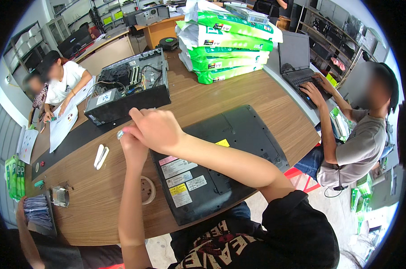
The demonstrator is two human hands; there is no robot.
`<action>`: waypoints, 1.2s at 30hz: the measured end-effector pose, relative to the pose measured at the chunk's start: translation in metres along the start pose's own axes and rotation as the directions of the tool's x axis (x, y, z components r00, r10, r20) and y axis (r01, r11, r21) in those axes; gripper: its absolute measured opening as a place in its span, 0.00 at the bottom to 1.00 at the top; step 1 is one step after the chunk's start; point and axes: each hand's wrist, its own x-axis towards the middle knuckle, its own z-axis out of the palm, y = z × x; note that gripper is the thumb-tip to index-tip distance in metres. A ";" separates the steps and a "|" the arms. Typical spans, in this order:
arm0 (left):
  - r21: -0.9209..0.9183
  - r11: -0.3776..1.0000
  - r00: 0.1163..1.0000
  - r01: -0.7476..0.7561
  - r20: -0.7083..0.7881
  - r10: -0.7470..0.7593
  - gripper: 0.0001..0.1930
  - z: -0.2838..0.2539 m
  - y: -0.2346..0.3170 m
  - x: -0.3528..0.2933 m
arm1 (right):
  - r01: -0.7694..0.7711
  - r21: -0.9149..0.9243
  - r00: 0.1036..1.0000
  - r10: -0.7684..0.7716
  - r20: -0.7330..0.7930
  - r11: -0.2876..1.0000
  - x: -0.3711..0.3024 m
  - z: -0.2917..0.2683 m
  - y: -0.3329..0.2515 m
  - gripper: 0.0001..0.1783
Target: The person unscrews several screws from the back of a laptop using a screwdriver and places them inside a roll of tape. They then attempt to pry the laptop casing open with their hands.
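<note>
My left hand [134,148] and my right hand [160,129] meet above the table, just past the far left corner of an overturned black laptop [252,136]. Both are closed, the right one overlapping the left. At the left hand's fingertips a small shiny, clear or whitish thing [120,134] pokes out, too small to name. Whatever the right fingers grip is hidden behind the hand. The laptop's underside bears several labels. A white two-armed tool [101,157], perhaps a small stapler, lies left of my hands. Beside my left forearm rests a pale ring [152,193], like a tape roll.
An opened desktop computer case [135,114] stands beyond my hands. Green-and-white paper packs [230,54] are stacked at the far side. One person types on a laptop [297,76] at right; others sit at left with papers [63,130]. A glass container [59,197] stands near the left edge.
</note>
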 end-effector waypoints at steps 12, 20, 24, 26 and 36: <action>0.089 0.995 0.990 0.039 0.129 -0.050 0.05 -0.007 0.013 -0.011 | 0.312 0.176 0.946 -0.288 -0.147 0.934 -0.013 -0.005 0.013 0.11; 0.063 0.998 0.989 0.000 0.148 -0.010 0.08 -0.007 0.009 -0.009 | 0.219 0.254 0.975 -0.202 -0.091 0.942 -0.009 -0.007 0.024 0.08; 0.173 0.984 0.993 -0.039 0.121 0.018 0.09 -0.004 0.011 -0.010 | 0.049 -0.084 0.992 -0.039 0.123 0.995 -0.003 -0.029 0.007 0.08; 0.162 0.987 0.993 0.009 0.111 -0.027 0.10 0.003 0.012 -0.007 | 0.068 -0.138 0.994 -0.055 0.098 0.988 -0.001 -0.023 0.016 0.08; 0.005 0.999 0.967 0.049 0.249 -0.048 0.10 0.000 0.005 -0.006 | 0.163 0.429 0.931 -0.282 0.230 0.889 0.012 -0.030 0.039 0.23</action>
